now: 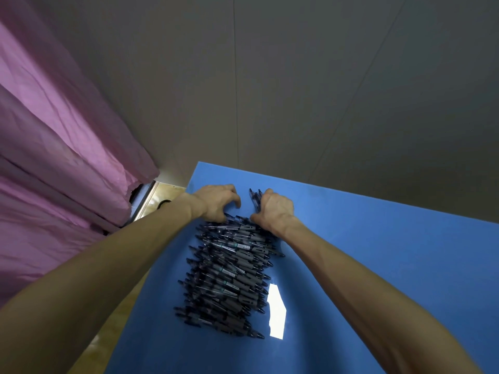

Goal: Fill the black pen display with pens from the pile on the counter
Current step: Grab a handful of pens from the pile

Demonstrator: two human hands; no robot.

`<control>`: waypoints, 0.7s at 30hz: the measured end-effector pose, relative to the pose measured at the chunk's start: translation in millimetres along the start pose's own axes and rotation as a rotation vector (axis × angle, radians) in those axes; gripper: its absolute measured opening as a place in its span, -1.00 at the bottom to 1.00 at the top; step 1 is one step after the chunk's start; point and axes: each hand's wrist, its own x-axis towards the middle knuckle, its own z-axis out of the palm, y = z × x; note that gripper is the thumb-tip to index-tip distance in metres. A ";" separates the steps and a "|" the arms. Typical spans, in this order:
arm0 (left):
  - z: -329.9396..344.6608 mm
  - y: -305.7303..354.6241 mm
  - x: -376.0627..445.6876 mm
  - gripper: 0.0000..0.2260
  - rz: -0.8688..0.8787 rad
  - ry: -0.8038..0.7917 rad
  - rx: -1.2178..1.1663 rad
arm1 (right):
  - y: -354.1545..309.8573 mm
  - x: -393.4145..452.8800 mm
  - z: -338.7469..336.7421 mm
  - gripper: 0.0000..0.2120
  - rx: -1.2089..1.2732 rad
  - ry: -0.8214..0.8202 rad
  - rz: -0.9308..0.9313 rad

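Gathering stock at the far end of a long pile of pens [229,268] on a blue counter [378,279], a person's right hand [275,209] grips a small bundle of pens [255,199] while the left hand [216,202], fingers curled, claws at the heap, its grasp unclear. The black display is out of view. This looks like the pick-up step; next, the handful must be squared up and carried to the display.

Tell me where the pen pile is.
The pen pile lies mid-frame on the blue counter, between both forearms, its far end under the left hand and right hand.
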 end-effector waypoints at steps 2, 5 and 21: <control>0.8 0.8 -0.1 -0.54 0.004 -0.006 -0.009 | 2.5 -0.2 0.9 -0.40 0.004 0.001 -0.005; 1.0 1.9 -1.5 -0.55 0.003 -0.018 -0.030 | 7.4 -2.2 3.5 -0.43 0.029 0.017 0.017; 2.4 4.7 0.8 -0.55 0.012 -0.029 -0.017 | 24.2 0.5 3.1 -0.56 0.154 0.019 0.078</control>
